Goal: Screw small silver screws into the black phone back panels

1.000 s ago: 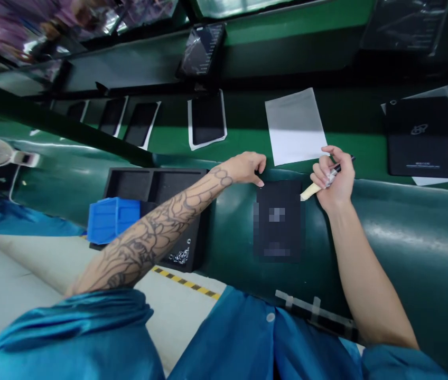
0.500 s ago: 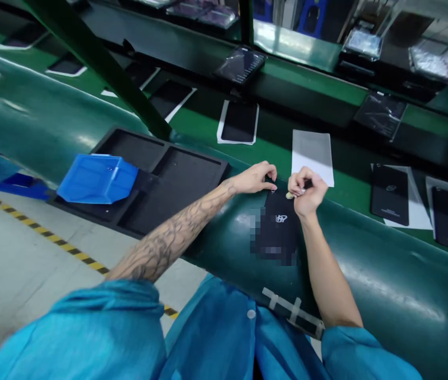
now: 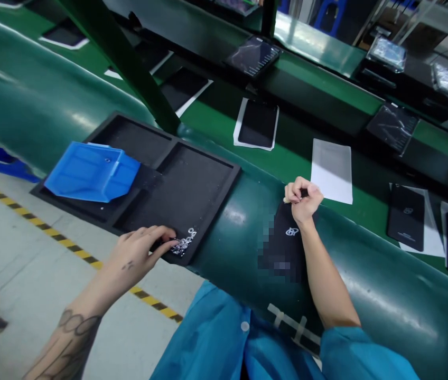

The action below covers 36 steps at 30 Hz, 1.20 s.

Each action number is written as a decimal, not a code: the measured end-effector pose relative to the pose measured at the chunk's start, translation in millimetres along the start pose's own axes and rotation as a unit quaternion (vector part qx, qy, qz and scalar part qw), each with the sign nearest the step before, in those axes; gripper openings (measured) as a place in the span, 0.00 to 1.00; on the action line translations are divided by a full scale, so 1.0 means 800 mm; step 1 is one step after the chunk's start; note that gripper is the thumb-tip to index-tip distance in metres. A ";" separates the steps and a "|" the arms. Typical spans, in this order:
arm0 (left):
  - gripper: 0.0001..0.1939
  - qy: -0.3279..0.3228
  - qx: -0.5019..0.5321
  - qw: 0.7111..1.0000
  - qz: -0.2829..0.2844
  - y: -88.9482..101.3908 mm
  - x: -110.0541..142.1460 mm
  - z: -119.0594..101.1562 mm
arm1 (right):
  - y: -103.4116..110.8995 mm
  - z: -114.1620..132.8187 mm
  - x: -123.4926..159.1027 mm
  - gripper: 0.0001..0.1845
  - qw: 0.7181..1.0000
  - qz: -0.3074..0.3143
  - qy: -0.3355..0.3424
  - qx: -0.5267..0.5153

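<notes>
My left hand (image 3: 148, 245) reaches into the near right corner of a black compartment tray (image 3: 230, 171). Its thumb and forefinger are slightly apart at a small heap of shiny ring-shaped pieces (image 3: 184, 244). My right hand (image 3: 304, 199) is curled closed over the top end of a dark tablet-like panel (image 3: 287, 240) with a pale logo. A small pale bit shows at its fingertips; what the fingers hold is hidden. The panel lies on the green padded bench edge (image 3: 232, 248), its lower left part blurred by pixelation.
A blue plastic bin (image 3: 89, 171) rests on the tray's left side. Beyond the bench edge lie a white sheet (image 3: 332, 171), a dark tablet on white paper (image 3: 259, 122) and logo-marked panels (image 3: 406, 216). A slanted green post (image 3: 129, 68) rises behind the tray.
My left hand has left the panel's top edge and moved left and nearer to the ring-shaped pieces in the tray. My right hand stays at the panel. The view has shifted slightly.
</notes>
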<state>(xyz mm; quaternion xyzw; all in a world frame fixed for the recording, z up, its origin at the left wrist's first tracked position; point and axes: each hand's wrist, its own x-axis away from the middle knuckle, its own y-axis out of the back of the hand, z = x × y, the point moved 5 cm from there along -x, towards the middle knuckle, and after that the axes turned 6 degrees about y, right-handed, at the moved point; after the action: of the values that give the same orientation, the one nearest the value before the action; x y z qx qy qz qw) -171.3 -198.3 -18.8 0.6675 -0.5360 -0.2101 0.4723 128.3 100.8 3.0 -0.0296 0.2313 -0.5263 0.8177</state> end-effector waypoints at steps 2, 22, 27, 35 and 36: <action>0.21 -0.007 -0.003 1.000 0.024 -0.004 -0.006 -0.008 | -0.004 -0.002 0.002 0.36 1.000 0.020 0.002 0.019; 0.18 0.022 0.034 0.999 -0.024 0.029 -0.020 -0.044 | -0.009 -0.009 0.006 0.41 0.997 0.045 0.001 0.060; 0.17 -0.055 0.014 0.997 -0.052 0.028 -0.034 -0.048 | -0.003 0.013 -0.007 0.39 0.998 0.049 -0.044 0.005; 0.19 -0.029 0.039 0.995 -0.091 0.021 -0.037 -0.032 | 0.113 0.111 0.102 0.19 0.976 -0.059 -0.150 0.146; 0.19 -0.025 0.045 0.994 -0.095 0.022 -0.035 -0.033 | 0.128 0.111 0.131 0.17 0.964 -0.072 -0.184 0.180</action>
<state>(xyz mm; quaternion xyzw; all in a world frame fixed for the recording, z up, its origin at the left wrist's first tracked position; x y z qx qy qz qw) -168.9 -161.5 2.6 0.7305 -0.4906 -0.2463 0.4062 286.9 37.0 15.7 0.0054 -0.0243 -0.6025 0.7977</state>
